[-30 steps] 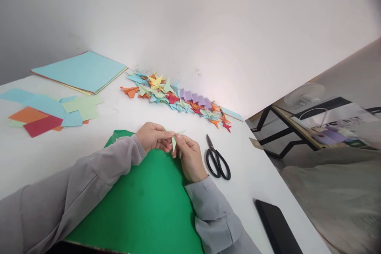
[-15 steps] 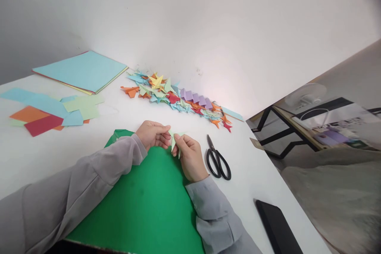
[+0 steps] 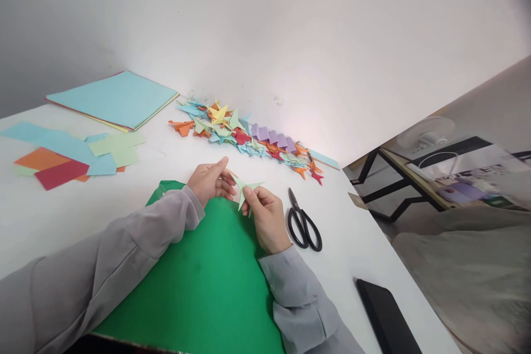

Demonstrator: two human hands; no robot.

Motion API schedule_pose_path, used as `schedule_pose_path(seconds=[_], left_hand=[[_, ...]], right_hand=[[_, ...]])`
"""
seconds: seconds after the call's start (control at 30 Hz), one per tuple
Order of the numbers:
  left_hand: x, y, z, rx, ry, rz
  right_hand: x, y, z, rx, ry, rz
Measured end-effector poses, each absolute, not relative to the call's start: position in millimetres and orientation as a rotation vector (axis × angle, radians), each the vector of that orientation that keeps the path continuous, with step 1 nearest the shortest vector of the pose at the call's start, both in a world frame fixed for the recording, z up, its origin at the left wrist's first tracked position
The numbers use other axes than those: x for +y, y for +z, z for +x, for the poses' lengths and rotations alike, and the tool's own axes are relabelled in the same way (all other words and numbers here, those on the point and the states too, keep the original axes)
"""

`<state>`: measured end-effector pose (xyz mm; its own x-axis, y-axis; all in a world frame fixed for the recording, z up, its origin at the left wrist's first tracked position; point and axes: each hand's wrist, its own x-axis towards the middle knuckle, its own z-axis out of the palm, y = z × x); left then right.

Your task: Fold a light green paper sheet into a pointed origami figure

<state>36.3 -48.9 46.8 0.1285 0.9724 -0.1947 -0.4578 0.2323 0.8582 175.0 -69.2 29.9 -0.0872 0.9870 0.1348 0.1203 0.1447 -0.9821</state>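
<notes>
A small pale green folded paper piece (image 3: 241, 191) with pointed arms is pinched between the thumb and fingers of my right hand (image 3: 267, 215). Just left of it, my left hand (image 3: 209, 181) is open, its thumb raised and apart from the curled fingers. The left fingertips are close to the paper; whether they touch it I cannot tell. Both hands are over the far end of a green sheet or board (image 3: 199, 282). Black-handled scissors (image 3: 304, 221) lie right of my right hand, blades pointing away.
Behind the hands spreads a heap of colourful folded paper shapes (image 3: 240, 135), some purple. Cut paper pieces (image 3: 62, 171) lie at the left, near a stack of large sheets (image 3: 116, 99). A black phone (image 3: 388, 318) rests by the table's right edge. A white wall (image 3: 265, 27) rises behind.
My left thumb has lifted off the green paper and the left hand has opened slightly. More of the paper's pointed shape shows in my right hand, which has barely moved.
</notes>
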Motion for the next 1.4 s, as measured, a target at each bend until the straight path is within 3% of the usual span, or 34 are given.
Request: schedule_pose_path(seconds=[0.53, 0.87, 1.23, 1.4], left_hand=[[-58, 48, 33, 0.931, 1.106, 1.215], [-52, 37, 33, 1.142, 1.340, 1.589], [-42, 32, 24, 1.005, 1.268, 2.172], [-42, 35, 21, 0.999, 1.137, 2.167]], right_hand=[[-65, 25, 185, -1.750, 0.291, -1.083], [-67, 30, 183, -1.780, 0.344, -1.042], [-67, 31, 181, -1.885, 0.302, -1.056], [-67, 29, 182, -1.888, 0.324, -1.058]])
